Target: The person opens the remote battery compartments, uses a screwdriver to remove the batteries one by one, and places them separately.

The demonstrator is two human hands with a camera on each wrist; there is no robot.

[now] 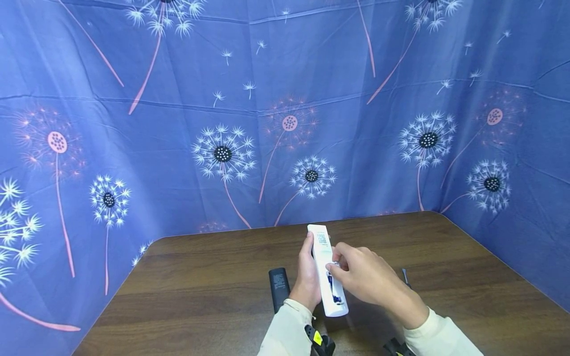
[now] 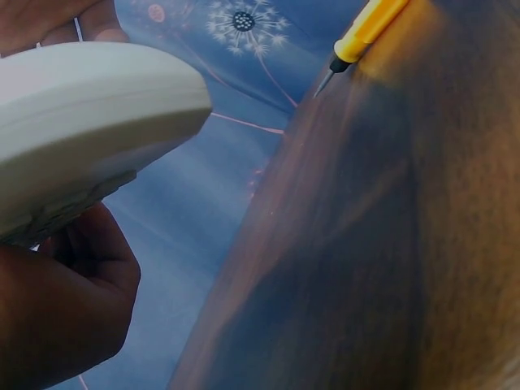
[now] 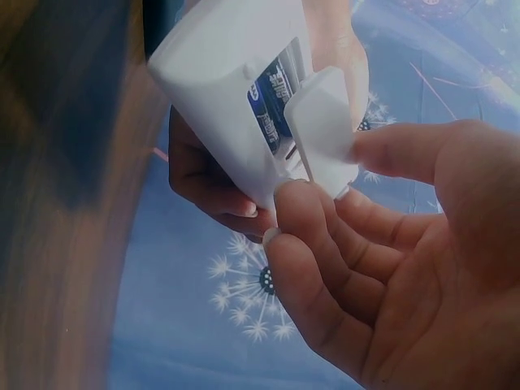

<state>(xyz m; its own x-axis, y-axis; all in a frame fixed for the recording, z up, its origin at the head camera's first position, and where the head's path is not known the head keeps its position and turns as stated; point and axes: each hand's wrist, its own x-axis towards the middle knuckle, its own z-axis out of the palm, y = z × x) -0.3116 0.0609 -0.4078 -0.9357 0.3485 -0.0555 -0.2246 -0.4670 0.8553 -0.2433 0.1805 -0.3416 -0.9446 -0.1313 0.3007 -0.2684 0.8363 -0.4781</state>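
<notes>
A white remote control (image 1: 321,262), its back turned up and marked with a printed code, is gripped along its side by my left hand (image 1: 307,279) above the table. The battery compartment is open, and batteries with dark blue wrappers (image 3: 272,106) lie inside it. My right hand (image 1: 367,277) pinches a small white battery cover (image 3: 323,130) between thumb and fingers. In the right wrist view the cover stands tilted at the compartment's edge; whether any part of it is hooked in is hidden. The left wrist view shows the remote's rounded end from close by.
On the wooden table (image 1: 200,287) a black oblong device (image 1: 279,287) lies left of my left hand. A screwdriver with a yellow handle (image 2: 370,32) rests on the table, partly behind my right arm. A blue dandelion-print cloth (image 1: 267,69) hangs around the table.
</notes>
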